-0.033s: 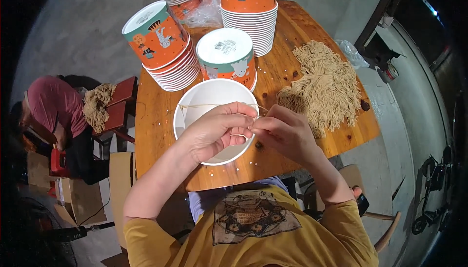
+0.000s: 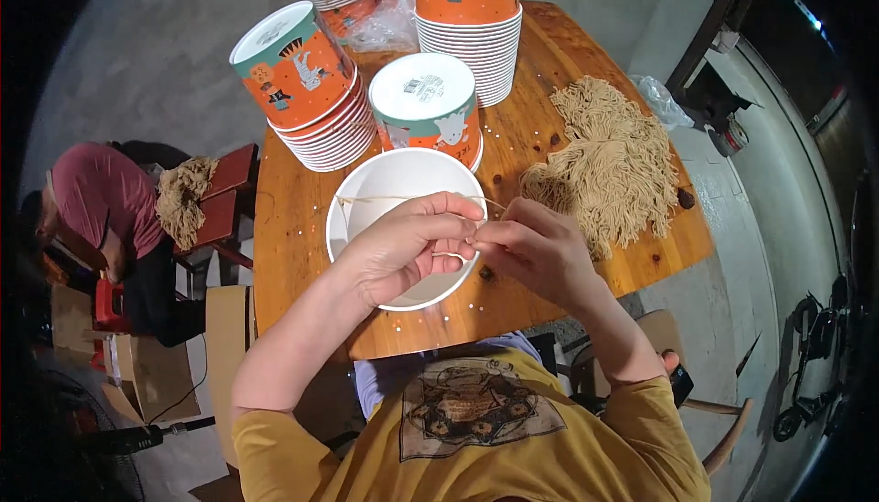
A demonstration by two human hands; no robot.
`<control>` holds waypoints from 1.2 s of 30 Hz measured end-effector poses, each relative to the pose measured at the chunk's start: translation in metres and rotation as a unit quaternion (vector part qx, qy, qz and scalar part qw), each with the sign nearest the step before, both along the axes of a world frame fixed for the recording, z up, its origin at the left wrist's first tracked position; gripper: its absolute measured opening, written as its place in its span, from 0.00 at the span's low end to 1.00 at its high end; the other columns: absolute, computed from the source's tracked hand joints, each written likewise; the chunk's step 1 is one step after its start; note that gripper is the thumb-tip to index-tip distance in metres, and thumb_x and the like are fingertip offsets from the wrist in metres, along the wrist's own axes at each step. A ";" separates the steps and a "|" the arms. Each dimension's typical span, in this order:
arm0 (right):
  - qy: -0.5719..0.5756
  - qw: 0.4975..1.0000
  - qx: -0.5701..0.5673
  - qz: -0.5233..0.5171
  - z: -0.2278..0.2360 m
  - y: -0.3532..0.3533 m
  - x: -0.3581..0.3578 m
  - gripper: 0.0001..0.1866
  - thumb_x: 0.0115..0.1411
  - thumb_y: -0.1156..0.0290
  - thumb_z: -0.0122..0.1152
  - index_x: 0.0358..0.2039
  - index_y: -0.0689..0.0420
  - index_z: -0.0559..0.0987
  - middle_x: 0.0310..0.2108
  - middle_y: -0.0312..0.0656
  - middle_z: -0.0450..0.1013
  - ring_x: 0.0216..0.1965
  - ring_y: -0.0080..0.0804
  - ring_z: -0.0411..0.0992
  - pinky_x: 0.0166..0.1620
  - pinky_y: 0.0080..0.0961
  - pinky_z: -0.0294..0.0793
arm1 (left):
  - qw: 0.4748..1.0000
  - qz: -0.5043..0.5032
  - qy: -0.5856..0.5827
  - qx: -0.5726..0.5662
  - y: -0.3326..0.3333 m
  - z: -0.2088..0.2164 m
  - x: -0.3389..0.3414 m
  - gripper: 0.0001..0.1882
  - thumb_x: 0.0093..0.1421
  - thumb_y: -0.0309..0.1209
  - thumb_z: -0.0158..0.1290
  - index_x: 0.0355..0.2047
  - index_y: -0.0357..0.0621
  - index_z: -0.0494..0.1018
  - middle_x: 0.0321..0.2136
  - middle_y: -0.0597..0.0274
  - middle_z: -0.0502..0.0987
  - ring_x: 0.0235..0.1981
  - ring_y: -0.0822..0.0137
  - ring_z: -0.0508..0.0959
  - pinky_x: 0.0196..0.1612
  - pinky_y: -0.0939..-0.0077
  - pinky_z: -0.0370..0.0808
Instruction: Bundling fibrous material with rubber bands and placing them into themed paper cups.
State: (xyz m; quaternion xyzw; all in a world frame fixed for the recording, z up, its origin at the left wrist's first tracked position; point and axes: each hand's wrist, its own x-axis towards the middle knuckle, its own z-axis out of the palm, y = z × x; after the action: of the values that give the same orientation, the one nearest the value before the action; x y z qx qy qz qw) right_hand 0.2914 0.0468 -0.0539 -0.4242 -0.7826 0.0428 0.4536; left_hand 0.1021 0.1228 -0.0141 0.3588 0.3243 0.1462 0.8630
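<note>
A white paper bucket [image 2: 374, 178] stands on the wooden table in front of me, its round mouth facing up at me. A thin tan cord [image 2: 383, 198] is fixed near the left side of its rim and runs across the mouth to my fingers. My left hand [image 2: 403, 247] is closed on the cord above the bucket, with thumb and fingers pinched. Against it, at the bucket's right rim, my right hand [image 2: 542, 247] is also closed in a pinch on the cord. The cord's end between my fingertips is mostly hidden.
Upturned orange-and-green buckets stand in a left stack [image 2: 298, 81], a middle stack [image 2: 426, 108] and a tall stack [image 2: 467, 44]. A heap of tan cords [image 2: 613, 158] lies on the table's [image 2: 302, 268] right. A person [image 2: 114, 200] bends over boxes at left, beside a red stool [image 2: 224, 213].
</note>
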 end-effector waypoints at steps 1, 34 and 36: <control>0.000 1.000 0.001 0.001 0.000 0.000 0.001 0.14 0.47 0.75 0.67 0.35 0.47 0.76 0.24 0.34 0.65 0.24 0.32 0.69 0.25 0.28 0.70 | 1.000 0.001 0.000 0.001 -0.001 0.000 0.000 0.08 0.59 0.22 0.50 0.40 0.40 0.69 0.33 0.62 0.75 0.30 0.75 0.76 0.37 0.85 0.75; -0.013 1.000 -0.024 0.009 0.001 0.001 0.007 0.13 0.52 0.73 0.63 0.40 0.52 0.75 0.31 0.35 0.69 0.29 0.34 0.73 0.28 0.28 0.74 | 0.997 -0.005 -0.010 0.074 -0.001 -0.008 -0.001 0.10 0.59 0.23 0.53 0.42 0.35 0.69 0.36 0.59 0.76 0.35 0.74 0.77 0.40 0.83 0.76; -0.019 1.000 0.000 0.012 -0.002 0.004 0.007 0.14 0.51 0.73 0.64 0.40 0.50 0.75 0.31 0.35 0.70 0.29 0.34 0.73 0.28 0.27 0.74 | 0.997 -0.004 -0.012 0.070 -0.001 -0.009 -0.001 0.11 0.59 0.23 0.53 0.42 0.35 0.69 0.36 0.59 0.75 0.35 0.74 0.77 0.40 0.84 0.76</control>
State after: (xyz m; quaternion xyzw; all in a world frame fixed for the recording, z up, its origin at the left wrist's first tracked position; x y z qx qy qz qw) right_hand 0.2986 0.0506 -0.0559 -0.4150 -0.7963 0.0403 0.4382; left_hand 0.1007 0.1220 -0.0230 0.4179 0.3018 0.1697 0.8399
